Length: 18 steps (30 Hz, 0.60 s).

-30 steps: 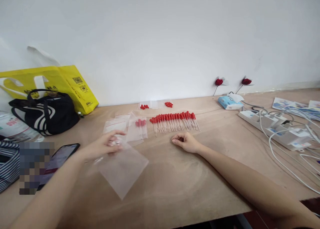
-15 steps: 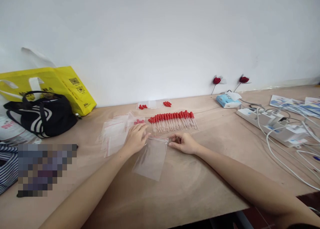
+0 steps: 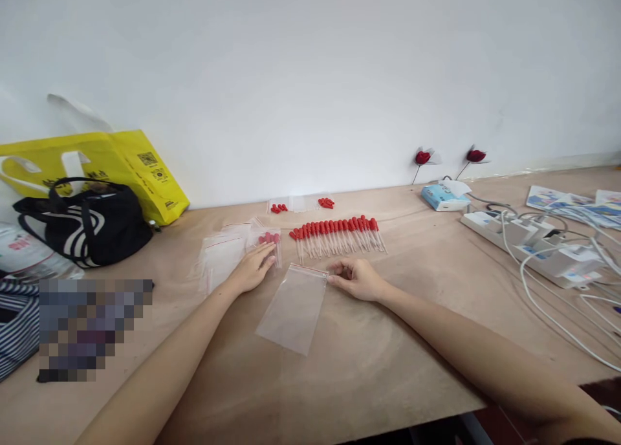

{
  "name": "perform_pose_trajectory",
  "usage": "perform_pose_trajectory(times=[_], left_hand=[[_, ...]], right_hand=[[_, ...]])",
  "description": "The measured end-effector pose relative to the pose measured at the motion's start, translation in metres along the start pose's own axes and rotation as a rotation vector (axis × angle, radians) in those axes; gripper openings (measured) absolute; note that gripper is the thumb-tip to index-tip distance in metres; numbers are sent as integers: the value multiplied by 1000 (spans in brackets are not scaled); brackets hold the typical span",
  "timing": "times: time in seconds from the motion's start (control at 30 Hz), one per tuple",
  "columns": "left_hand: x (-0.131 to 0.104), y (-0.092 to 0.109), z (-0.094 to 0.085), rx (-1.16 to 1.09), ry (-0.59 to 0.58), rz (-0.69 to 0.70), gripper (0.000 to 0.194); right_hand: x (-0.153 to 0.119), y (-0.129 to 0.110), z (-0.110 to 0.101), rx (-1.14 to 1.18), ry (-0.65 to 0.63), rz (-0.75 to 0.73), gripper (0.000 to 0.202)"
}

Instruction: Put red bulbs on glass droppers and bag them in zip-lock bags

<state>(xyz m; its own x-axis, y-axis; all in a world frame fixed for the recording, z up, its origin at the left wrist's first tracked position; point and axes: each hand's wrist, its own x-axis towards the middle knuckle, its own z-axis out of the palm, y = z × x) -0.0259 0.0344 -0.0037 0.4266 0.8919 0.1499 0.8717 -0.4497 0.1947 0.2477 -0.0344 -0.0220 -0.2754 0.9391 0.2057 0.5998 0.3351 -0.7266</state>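
Note:
My right hand (image 3: pixel 359 279) pinches the upper right corner of a clear zip-lock bag (image 3: pixel 291 315) with a red line along its top. This bag lies flat on the table and looks empty. Fingers stretched, my left hand (image 3: pixel 253 268) rests at the near edge of another clear bag (image 3: pixel 277 254) that has several red tips inside. To its left is a pile of clear zip-lock bags (image 3: pixel 220 254). Beyond both hands, a row of pale thin sticks with red heads (image 3: pixel 334 228) lies side by side.
Two small bags with red-headed pieces (image 3: pixel 326 203) lie by the wall. At left sit a black bag (image 3: pixel 111 228), a yellow bag (image 3: pixel 160 186) and a pixelated patch. A tissue pack (image 3: pixel 441 198), power strip (image 3: pixel 528 244) and white cables occupy the right.
My left hand has left the zip-lock bag's top edge and moved left onto the bag with red tips. My right hand stays at the corner. The view has shifted slightly.

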Motion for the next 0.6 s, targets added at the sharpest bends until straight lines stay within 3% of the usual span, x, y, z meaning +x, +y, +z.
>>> perform_pose_trajectory(times=[0.17, 0.6], left_hand=[[-1, -4, 3, -25, 158, -165, 47], [2, 6, -6, 66, 115, -404, 48]], right_hand=[[0, -13, 5, -166, 30, 79, 31], [2, -23, 8, -206, 10, 68, 25]])
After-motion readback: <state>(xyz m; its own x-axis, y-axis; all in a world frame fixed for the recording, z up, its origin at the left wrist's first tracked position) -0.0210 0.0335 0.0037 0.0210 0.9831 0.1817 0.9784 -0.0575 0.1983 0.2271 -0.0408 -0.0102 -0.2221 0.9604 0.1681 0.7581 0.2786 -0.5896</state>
